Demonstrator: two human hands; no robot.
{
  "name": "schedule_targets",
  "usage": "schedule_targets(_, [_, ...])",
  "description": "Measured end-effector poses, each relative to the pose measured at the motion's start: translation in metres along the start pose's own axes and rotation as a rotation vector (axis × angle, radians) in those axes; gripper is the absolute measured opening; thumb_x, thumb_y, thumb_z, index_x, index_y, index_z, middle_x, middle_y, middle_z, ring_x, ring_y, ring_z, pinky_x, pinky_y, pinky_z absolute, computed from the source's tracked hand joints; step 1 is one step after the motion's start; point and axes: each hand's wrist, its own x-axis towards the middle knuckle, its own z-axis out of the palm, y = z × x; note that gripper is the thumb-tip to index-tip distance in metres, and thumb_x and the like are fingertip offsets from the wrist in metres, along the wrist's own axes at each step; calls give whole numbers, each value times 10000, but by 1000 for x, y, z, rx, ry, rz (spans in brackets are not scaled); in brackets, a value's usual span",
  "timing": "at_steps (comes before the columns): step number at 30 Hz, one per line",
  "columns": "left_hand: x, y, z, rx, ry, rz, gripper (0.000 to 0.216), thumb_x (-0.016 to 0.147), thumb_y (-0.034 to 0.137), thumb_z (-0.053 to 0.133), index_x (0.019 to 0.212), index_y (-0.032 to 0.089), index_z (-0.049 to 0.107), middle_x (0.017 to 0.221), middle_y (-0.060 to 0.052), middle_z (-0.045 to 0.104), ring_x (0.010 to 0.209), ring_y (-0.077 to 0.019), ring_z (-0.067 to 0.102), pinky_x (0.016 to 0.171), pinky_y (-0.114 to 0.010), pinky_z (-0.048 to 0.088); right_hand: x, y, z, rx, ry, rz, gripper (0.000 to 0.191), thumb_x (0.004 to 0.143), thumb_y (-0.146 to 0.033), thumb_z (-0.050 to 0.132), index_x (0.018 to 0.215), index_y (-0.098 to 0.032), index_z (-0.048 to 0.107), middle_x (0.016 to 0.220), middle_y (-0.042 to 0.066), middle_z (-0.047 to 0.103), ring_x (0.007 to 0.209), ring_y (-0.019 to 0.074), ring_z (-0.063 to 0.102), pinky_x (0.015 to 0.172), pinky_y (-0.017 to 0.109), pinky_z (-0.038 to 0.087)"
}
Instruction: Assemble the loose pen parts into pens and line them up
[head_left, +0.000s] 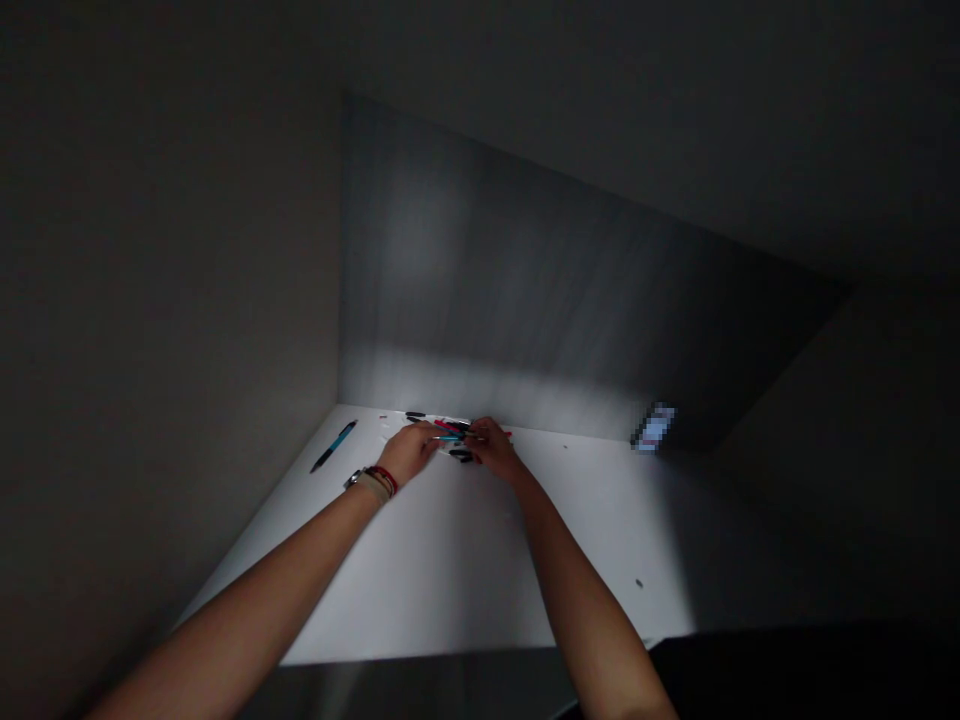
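My left hand (409, 450), with a watch and red and beige bands at its wrist, reaches to the back of the white table. Its fingers close on one end of a slim light-blue pen (448, 437). Opposite it, my right hand (491, 448) pinches the other end of that pen, and its fingertips are partly hidden. Around and beneath both hands lies a loose group of pens, among them a black one (460, 455) and another dark one (415, 414). Something red shows by the right fingers. Which pieces touch the hands is hard to make out.
A blue pen with black ends (334, 446) lies apart near the table's left edge. At the back right a blurred-out lit screen (655, 428) leans by the grey panel (487, 270). A small dark spot (639, 583) marks the white table (420, 590) near its front edge.
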Motion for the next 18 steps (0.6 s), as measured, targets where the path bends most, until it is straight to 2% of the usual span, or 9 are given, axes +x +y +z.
schedule_targets(3, [0, -1, -2, -19, 31, -6, 321, 972, 279, 519, 1177, 249, 764, 1120, -74, 749, 980, -212, 693, 930, -315, 523, 2, 1, -3, 13, 11, 5, 432, 687, -571, 730, 847, -229, 520, 660, -37, 622, 537, 134, 571, 492, 240, 441])
schedule_targets(7, [0, -1, -3, -40, 42, 4, 320, 966, 288, 524, 1172, 256, 767, 1100, -70, 754, 962, -212, 700, 922, -314, 531, 0, -1, -7, -96, 25, 47, 463, 797, -680, 598, 769, -221, 553, 629, 14, 655, 546, 162, 606, 527, 270, 471])
schedule_targets(10, [0, 0, -3, -53, 48, 12, 309, 960, 300, 539, 1161, 266, 771, 1054, -64, 763, 964, -215, 703, 933, -311, 531, -3, -5, -9, -270, 32, -1, 547, 892, -705, 473, 672, -214, 570, 557, 24, 624, 534, 159, 591, 543, 264, 452])
schedule_targets(15, [0, 1, -3, -50, 49, -10, 306, 957, 295, 548, 1170, 272, 767, 1081, -58, 762, 977, -216, 704, 941, -314, 530, -2, -8, -8, -241, 52, -74, 430, 850, -648, 608, 841, -220, 644, 672, 6, 670, 615, 166, 616, 563, 255, 458])
schedule_targets(18, [1, 4, -4, -43, 43, -9, 311, 960, 278, 541, 1170, 252, 768, 1090, -72, 759, 966, -226, 704, 937, -334, 533, -2, -7, -9, -286, 44, -57, 432, 885, -621, 581, 789, -204, 641, 653, 14, 666, 612, 165, 614, 584, 258, 460])
